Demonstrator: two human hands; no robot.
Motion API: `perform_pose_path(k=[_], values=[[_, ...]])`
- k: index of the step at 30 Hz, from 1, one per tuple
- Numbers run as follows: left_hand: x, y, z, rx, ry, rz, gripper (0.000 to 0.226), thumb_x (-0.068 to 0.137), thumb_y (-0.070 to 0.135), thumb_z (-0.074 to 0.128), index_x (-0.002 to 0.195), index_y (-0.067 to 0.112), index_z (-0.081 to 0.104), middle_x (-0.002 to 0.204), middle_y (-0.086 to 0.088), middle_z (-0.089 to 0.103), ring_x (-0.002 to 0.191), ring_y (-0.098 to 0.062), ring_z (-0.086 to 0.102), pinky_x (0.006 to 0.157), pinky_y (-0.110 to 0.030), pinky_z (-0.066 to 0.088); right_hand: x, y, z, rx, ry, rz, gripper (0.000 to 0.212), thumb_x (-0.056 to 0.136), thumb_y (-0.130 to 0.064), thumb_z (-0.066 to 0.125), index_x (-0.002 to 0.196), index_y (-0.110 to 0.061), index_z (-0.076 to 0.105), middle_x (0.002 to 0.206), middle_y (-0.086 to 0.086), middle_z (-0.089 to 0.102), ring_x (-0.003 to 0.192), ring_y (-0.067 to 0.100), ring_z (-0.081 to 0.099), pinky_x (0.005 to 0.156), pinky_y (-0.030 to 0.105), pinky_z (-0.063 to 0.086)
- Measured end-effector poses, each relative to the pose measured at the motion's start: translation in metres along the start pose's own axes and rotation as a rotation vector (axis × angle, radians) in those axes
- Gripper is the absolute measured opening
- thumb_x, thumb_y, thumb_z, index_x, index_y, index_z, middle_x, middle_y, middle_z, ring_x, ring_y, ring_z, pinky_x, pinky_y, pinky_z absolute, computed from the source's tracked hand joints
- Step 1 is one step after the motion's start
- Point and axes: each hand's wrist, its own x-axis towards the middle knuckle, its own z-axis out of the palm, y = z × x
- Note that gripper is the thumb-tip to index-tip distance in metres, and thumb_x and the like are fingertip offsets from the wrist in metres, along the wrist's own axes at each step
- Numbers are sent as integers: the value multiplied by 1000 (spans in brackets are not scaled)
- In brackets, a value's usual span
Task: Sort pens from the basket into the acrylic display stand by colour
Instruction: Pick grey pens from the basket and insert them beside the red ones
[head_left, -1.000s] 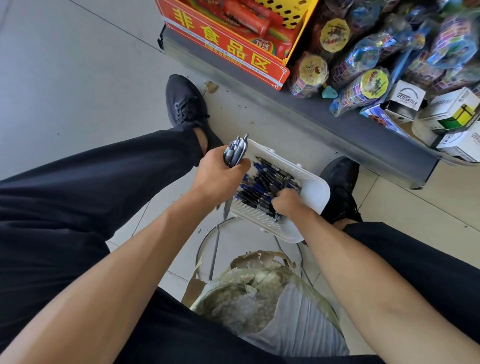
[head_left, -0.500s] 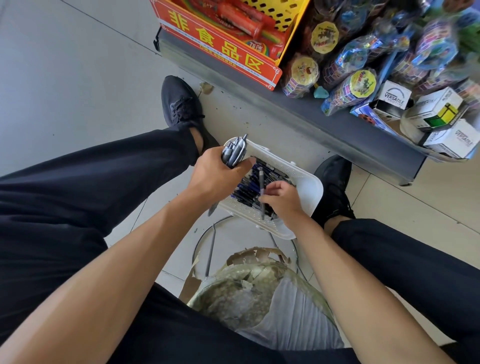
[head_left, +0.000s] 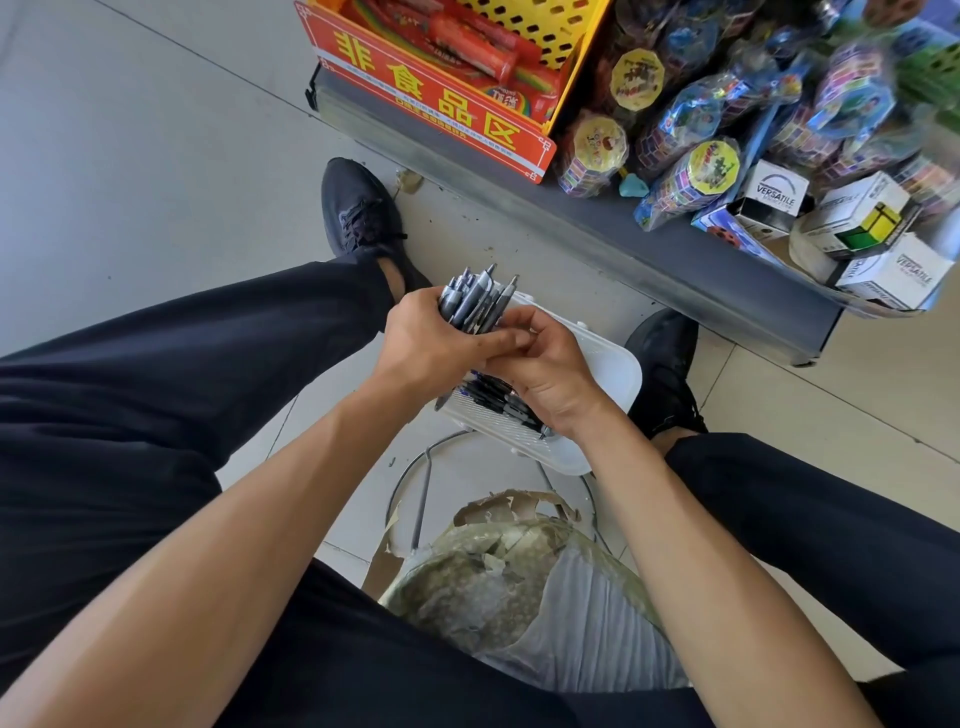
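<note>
A white plastic basket (head_left: 613, 364) sits on the floor between my feet, with several dark blue and black pens (head_left: 498, 397) lying in it. My left hand (head_left: 431, 343) grips a bundle of grey pens (head_left: 475, 299), tips pointing up and away. My right hand (head_left: 545, 364) is over the basket, its fingers curled against the bundle and touching my left thumb; whether it pinches a pen is hidden. The acrylic display stand is out of view.
A grey shelf base (head_left: 571, 228) runs across the far side, carrying a red sign (head_left: 426, 93), bagged toys (head_left: 691, 176) and white boxes (head_left: 883, 270). My black shoes (head_left: 358, 213) flank the basket. A worn stool seat (head_left: 519, 582) sits between my legs.
My right hand has lifted out of the basket with a pen and come up to the bundle in my left hand. The bundle now shows more pens.
</note>
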Motion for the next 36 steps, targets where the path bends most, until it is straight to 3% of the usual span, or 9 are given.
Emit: perform_pose_path(k=[5,8,10,12,18,24,28,34,36], values=[[3,0,-3,51,42,-12,34,71,34,89,63,22,58,55,8,55,43,2,48,41,-11,37,-1,-9,2,2,-71,47,56,71,15,77,114,-11,53,90,7,77,85,22,74,92,43,59],[5,-2,-3,84,45,-16,22,78,26,80,73,14,63,65,-3,62,55,-9,53,52,-27,52,0,-14,-16,-56,-13,105,51,77,4,78,120,-10,56,100,12,77,93,25,75,93,39,60],[6,-4,-2,88,46,-28,19,82,23,75,83,7,66,77,-13,68,62,-17,57,63,-38,58,5,-6,-38,-344,179,125,38,84,-3,77,116,-16,61,103,10,76,98,27,74,92,37,60],[8,-6,-2,84,50,-14,21,82,21,74,85,3,64,74,-12,65,61,-17,54,60,-37,56,10,7,-62,-810,256,164,28,87,-7,70,111,-22,63,103,0,72,100,21,69,88,31,57],[8,-8,-2,82,55,-5,22,81,21,72,82,4,57,63,2,53,58,-15,48,57,-32,47,16,46,-99,-1702,-221,197,38,86,4,60,119,-13,66,118,5,63,114,27,55,96,36,47],[9,-6,-2,86,26,-24,22,81,21,73,73,15,53,62,5,52,56,-13,47,55,-29,44,23,53,-97,-1993,-358,310,35,93,-12,58,126,-21,65,126,4,59,123,26,50,104,39,39],[8,-6,-1,87,2,-26,20,83,20,73,86,5,60,71,-6,60,60,-15,52,58,-33,50,29,53,-83,-2221,-400,250,24,93,-11,58,114,-18,67,120,3,64,124,25,51,111,39,34],[10,-12,-2,143,5,-43,22,83,24,72,93,7,63,80,-12,70,67,-25,68,69,-43,61,32,40,-82,-2105,-313,225,19,92,-8,62,105,-19,71,109,2,67,109,24,60,101,36,44],[10,-12,-2,133,-17,-56,22,85,22,72,98,6,63,85,-14,72,60,-13,71,62,-31,62,28,36,-86,-2006,-272,161,22,90,-5,62,103,-20,71,104,0,66,103,23,59,88,32,44]])
